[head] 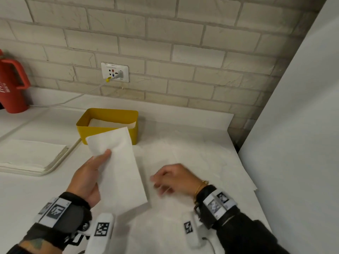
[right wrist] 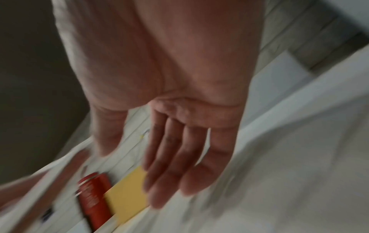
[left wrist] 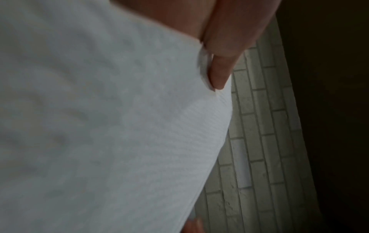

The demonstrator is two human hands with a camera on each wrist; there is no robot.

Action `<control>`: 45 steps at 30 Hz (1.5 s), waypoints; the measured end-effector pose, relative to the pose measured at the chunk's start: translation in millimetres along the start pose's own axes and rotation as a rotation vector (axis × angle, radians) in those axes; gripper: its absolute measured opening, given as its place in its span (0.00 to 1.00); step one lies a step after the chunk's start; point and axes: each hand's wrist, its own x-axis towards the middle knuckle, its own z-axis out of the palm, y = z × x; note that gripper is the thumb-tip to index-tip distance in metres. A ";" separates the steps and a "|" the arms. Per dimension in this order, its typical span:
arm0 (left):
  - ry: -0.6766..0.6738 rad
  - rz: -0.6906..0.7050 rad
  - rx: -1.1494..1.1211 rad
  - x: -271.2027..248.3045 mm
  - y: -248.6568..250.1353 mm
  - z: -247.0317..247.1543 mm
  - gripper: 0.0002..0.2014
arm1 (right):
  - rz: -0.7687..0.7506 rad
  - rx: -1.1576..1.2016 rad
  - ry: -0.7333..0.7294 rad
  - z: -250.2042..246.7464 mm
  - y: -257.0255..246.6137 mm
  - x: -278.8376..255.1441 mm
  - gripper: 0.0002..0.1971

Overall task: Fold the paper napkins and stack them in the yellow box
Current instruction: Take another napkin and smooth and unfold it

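Note:
My left hand [head: 91, 173] holds a folded white napkin [head: 119, 165] lifted off the table, thumb on top and fingers hidden beneath, its far end near the yellow box [head: 108, 129]. The left wrist view fills with that folded napkin [left wrist: 109, 126], a finger [left wrist: 219, 71] against its edge. The box holds white napkins [head: 110, 123] inside. My right hand [head: 170, 178] hovers low over the table to the right of the napkin, blurred, holding nothing; its fingers [right wrist: 169, 165] show straight in the right wrist view, with the yellow box [right wrist: 127, 197] beyond.
A tray [head: 45, 171] with a stack of flat napkins [head: 31, 153] lies at the left. A red jug [head: 12, 85] stands far left by the brick wall. A wall socket [head: 115, 72] has a cable running left. A white panel [head: 302, 125] bounds the right side.

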 end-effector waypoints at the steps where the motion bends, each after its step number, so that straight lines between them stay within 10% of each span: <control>1: 0.008 -0.005 -0.005 -0.4 -0.1 -3.8 0.18 | 0.011 -0.024 0.138 -20.3 -0.7 -0.9 0.11; 5: 0.000 -0.015 0.010 -5.8 -4.2 -10.0 0.18 | 0.252 -0.412 0.561 -92.5 18.5 -3.6 0.16; 9: -0.025 -0.030 0.027 -11.4 -8.7 -6.5 0.15 | 0.480 -0.595 0.507 -106.4 41.5 -10.8 0.27; 18: -0.017 -0.057 0.037 -15.5 -10.4 -11.9 0.17 | 0.138 -0.475 0.722 -97.3 41.9 -13.2 0.05; 23: 0.007 -0.082 0.017 -15.6 -13.3 -19.4 0.19 | -0.245 -0.526 0.548 -56.2 13.4 -15.7 0.03; 28: -0.001 -0.099 0.014 -18.7 -12.2 -19.9 0.16 | -0.095 -0.517 0.226 -21.4 7.3 -5.7 0.16; 33: 0.016 -0.086 0.018 -20.8 -8.7 -26.4 0.15 | 0.062 -0.311 0.556 -36.5 4.7 15.7 0.14; 45: 0.031 -0.105 0.008 -26.0 -5.5 -29.8 0.14 | 0.218 -0.292 0.563 -36.8 19.3 43.4 0.09</control>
